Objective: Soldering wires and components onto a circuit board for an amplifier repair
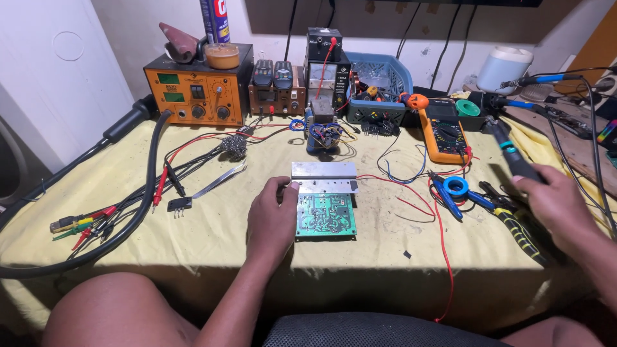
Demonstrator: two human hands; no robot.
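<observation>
left hand (pixel 273 215) flat on circuit board (pixel 325 215)

1. Two bare forearms, no sleeves, watch or rings on left hand (pixel 273 218) or right hand (pixel 558 209).
2. Bare knees at the lower corners.
3. Short, unpainted fingernails.

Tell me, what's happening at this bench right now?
A person sits at a cloth-covered table crowded with electronics gear. Their left hand rests on the left edge of a green circuit board with a metal heat sink along its far side. Their right hand grips a black soldering iron, held off to the right, away from the board. Blue-handled cutters, an orange multimeter and an orange rework station sit around them.
</observation>
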